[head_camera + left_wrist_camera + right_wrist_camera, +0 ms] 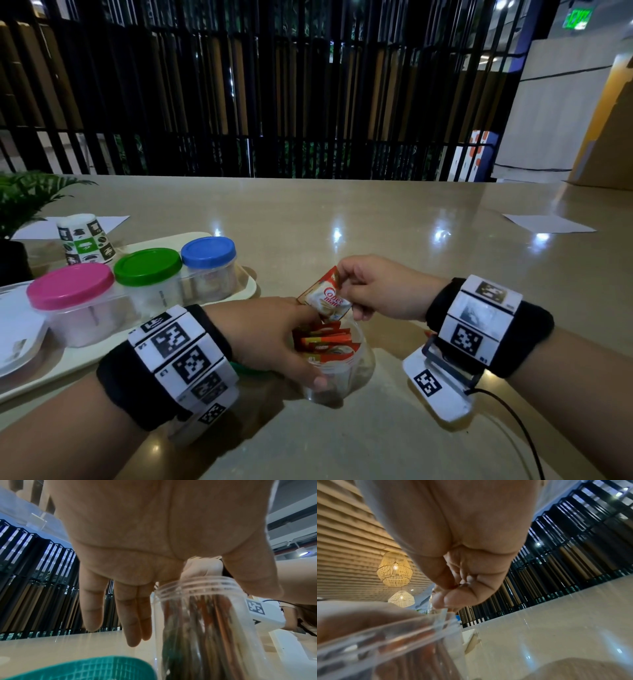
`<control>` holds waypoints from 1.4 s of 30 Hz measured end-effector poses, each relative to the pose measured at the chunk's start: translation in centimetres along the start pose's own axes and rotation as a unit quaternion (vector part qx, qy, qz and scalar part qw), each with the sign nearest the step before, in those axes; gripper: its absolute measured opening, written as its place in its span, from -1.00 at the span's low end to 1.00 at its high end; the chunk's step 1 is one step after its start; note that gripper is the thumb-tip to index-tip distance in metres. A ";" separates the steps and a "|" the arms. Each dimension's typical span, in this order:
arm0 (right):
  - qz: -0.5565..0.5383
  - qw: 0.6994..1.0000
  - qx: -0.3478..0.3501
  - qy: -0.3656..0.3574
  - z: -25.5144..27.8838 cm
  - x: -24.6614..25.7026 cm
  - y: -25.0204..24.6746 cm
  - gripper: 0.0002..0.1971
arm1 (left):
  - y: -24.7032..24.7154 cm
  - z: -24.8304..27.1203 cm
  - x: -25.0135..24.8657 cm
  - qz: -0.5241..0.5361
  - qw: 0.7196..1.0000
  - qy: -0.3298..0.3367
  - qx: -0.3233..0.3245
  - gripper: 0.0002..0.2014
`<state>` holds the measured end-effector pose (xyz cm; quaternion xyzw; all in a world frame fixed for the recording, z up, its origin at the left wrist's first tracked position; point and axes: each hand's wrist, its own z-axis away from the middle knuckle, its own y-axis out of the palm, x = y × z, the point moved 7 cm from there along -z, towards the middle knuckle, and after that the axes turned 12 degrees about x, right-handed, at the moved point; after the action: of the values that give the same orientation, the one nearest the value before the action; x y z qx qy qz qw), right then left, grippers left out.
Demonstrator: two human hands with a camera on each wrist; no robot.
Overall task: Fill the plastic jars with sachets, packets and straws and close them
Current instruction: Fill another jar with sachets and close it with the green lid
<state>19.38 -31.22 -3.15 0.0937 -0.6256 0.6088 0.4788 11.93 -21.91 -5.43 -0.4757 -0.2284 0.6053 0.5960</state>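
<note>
A clear plastic jar (pixel 337 368) stands open on the counter, holding several red-and-white sachets (pixel 323 339). My left hand (pixel 308 346) grips it, thumb on the near wall and fingers round the far side. In the left wrist view the jar (pixel 197 615) sits between my thumb and my straight fingers (pixel 133 615). My right hand (pixel 342 284) pinches a creamer sachet (pixel 329 299) by its top edge, just above the jar's mouth. In the right wrist view the pinching fingertips (pixel 453 586) hover over the jar's rim (pixel 388 632). A green lid (pixel 82 669) lies under my left wrist.
A cream tray (pixel 245 291) at the left carries closed jars with pink (pixel 70 286), green (pixel 147 266) and blue (pixel 208 251) lids, plus an upturned paper cup (pixel 85 240). A potted plant (pixel 24 198) stands far left. A paper sheet (pixel 548 222) lies far right.
</note>
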 end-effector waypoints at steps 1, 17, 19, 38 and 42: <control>0.026 1.000 -0.005 0.007 0.0 0.0 0.0 -0.87 | 0.0 0.2 0.1 -0.001 1.000 0.001 -0.001 -0.25; 0.194 0.980 0.039 0.014 0.5 1.3 0.6 -0.86 | -1.9 0.7 -0.1 -0.052 0.994 -0.024 -0.092 -0.33; 0.180 0.983 0.043 0.015 0.4 1.2 0.7 -0.88 | -1.5 0.1 -0.2 -0.041 0.997 -0.023 -0.065 -0.34; 0.277 0.960 0.017 -0.020 0.7 2.3 2.4 -0.95 | 0.5 -1.2 -0.2 0.067 0.997 0.003 0.049 -0.07; 0.294 0.955 0.031 -0.025 0.6 2.4 2.8 -0.97 | 0.2 -1.1 -0.2 0.030 0.999 0.001 0.039 -0.07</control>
<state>15.92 -29.91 -3.26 -0.0640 -0.6184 0.7390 0.2595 12.70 -22.49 -6.03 -0.4592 -0.1901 0.6309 0.5958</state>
